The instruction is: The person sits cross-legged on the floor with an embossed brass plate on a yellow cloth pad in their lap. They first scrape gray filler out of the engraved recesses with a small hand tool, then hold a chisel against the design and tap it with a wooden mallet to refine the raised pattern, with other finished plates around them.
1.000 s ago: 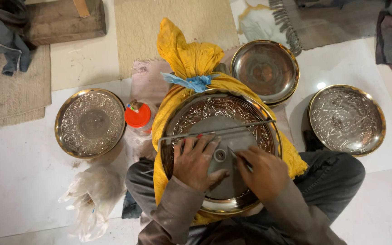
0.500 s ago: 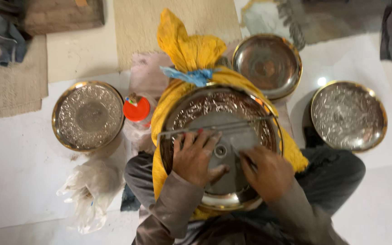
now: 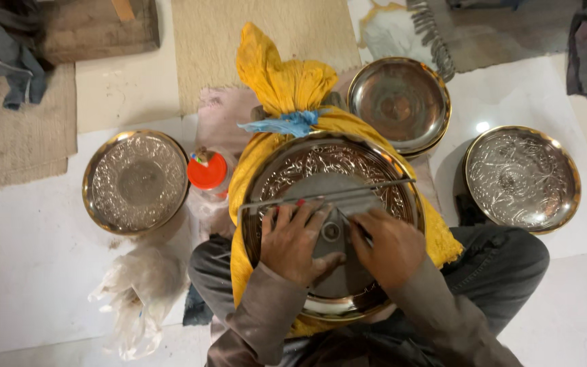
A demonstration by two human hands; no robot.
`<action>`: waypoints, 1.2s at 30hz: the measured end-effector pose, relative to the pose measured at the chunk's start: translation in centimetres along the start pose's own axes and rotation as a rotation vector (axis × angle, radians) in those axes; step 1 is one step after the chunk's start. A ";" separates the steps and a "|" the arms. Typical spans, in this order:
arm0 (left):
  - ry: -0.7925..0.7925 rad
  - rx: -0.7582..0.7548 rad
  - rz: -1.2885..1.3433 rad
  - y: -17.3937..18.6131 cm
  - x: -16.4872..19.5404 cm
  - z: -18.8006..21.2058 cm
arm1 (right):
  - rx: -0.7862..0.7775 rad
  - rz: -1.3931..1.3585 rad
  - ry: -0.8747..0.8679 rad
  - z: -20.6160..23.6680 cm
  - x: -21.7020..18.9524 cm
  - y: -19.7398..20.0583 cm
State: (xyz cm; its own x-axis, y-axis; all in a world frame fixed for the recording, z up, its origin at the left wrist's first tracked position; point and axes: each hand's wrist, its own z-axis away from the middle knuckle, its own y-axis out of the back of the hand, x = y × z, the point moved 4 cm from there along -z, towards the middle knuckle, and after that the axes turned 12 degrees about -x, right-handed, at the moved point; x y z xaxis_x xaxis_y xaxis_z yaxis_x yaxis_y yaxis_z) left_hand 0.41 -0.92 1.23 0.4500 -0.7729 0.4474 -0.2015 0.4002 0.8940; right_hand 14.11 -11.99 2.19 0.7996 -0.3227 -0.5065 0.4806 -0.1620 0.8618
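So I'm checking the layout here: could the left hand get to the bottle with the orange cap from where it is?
Probably yes. The left hand rests on the big plate in the lap, and the bottle stands just off that plate's left rim, with nothing visible between them.

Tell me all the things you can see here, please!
Big plate: 1, silver and brass, on the yellow bundle, under both hands.
Metal ruler: 1, grey, across the big plate.
Yellow bundle: 1, tied with a blue strip, on the lap.
Other plates: 3, silvery; left, top, right.
Bottle: 1, red cap, beside the bundle.
Plastic bag: 1, clear, lower left.
Wooden block: 1, brown, top left.
Left hand: flat on the big plate.
Right hand: on the big plate.
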 end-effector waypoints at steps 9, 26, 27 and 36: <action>-0.002 -0.009 -0.028 0.4 0.2 0.1 | 0.028 0.002 0.062 -0.2 0.0 -0.1; -0.007 0.013 -0.013 0.2 0.1 0.0 | -0.042 -0.034 -0.040 0.4 1.2 -0.4; -0.018 0.005 -0.023 0.2 0.1 0.0 | -0.024 -0.023 -0.024 0.4 1.1 -0.5; -0.003 -0.018 -0.006 -0.1 -0.1 -0.2 | -0.091 -0.034 -0.136 0.1 1.5 -0.8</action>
State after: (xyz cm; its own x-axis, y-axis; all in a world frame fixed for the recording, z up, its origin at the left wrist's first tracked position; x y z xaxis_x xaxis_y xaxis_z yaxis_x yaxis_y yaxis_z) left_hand 0.54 -0.77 1.11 0.4485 -0.7768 0.4420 -0.1831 0.4042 0.8962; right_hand 14.86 -12.48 0.73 0.7292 -0.4431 -0.5216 0.5418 -0.0918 0.8355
